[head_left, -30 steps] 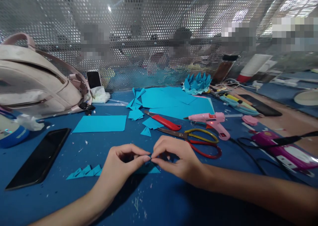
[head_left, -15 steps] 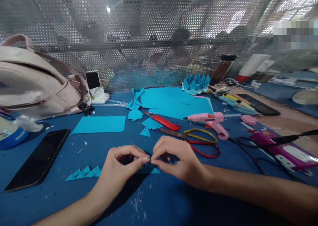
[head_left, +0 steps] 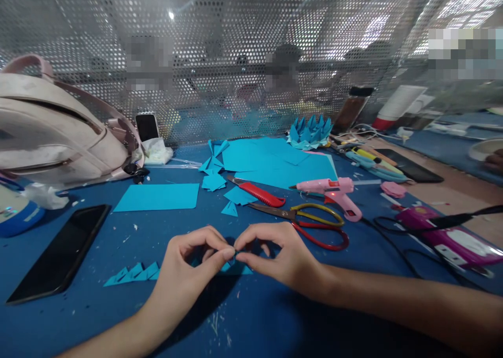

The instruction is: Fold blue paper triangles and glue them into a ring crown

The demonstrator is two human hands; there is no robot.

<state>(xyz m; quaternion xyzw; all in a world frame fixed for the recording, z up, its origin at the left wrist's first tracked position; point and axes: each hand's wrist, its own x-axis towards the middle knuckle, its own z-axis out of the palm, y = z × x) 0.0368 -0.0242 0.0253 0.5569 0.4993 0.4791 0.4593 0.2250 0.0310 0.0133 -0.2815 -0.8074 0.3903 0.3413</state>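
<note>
My left hand (head_left: pixel 192 266) and my right hand (head_left: pixel 281 253) meet tip to tip above the blue table. Thumb and forefinger of each are pinched together, and the tiny thing between them is mostly covered by the fingertips. Below lies a row of folded blue paper triangles (head_left: pixel 133 273), partly hidden behind my left hand. More blue folded paper (head_left: pixel 240 268) shows under the fingertips. Scissors (head_left: pixel 318 224) with one yellow and one red handle lie just beyond my right hand. Close to them are a red utility knife (head_left: pixel 261 194) and a small paper triangle (head_left: pixel 229 208).
A pink glue gun (head_left: pixel 334 190) with a cord lies right of blue paper sheets (head_left: pixel 271 161). Behind stands a spiky blue paper piece (head_left: pixel 310 132). A purple power strip (head_left: pixel 448 240) is at right. Left are a black phone (head_left: pixel 58 256), a blue strip (head_left: pixel 157 197) and a bag (head_left: pixel 51 132).
Both hands have shifted very slightly left, still pinched together. The right fingers have tilted a little. At the far right edge, another person's hand has appeared by a round container.
</note>
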